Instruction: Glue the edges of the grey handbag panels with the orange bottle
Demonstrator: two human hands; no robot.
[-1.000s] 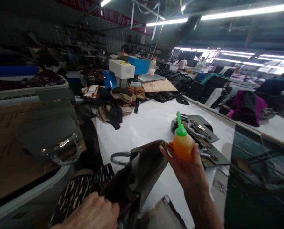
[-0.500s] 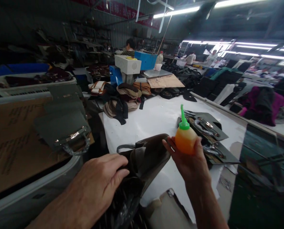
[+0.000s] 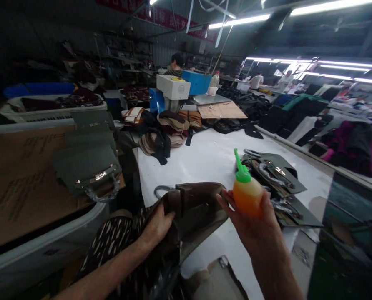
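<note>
A dark grey-brown handbag (image 3: pixel 201 208) is tilted over my lap at the table's front edge, its mouth open and its inside facing me. My left hand (image 3: pixel 161 223) is closed on the bag's near left edge, with some fingers hidden inside it. In my right hand (image 3: pixel 251 216) is a squeeze bottle (image 3: pixel 247 196) of orange liquid with a green nozzle cap, held upright. The fingertips of that hand are close to the bag's right rim; whether they touch it I cannot tell. A thin handle loop (image 3: pixel 162 191) shows behind the bag.
Grey bag pieces with wrapped handles (image 3: pixel 276 171) lie right on the white table (image 3: pixel 201 154). Stacked fabric parts (image 3: pixel 173 123) and a white and blue machine (image 3: pixel 172 87) stand behind. Left is a bin with cardboard (image 3: pixel 26 166) and grey bags (image 3: pixel 89 166). A person (image 3: pixel 176 62) sits behind the machine.
My left hand has moved forward into the bag and taken hold of its edge. The bag's opening has turned more toward me. The bottle stays in my right hand, slightly lower in view.
</note>
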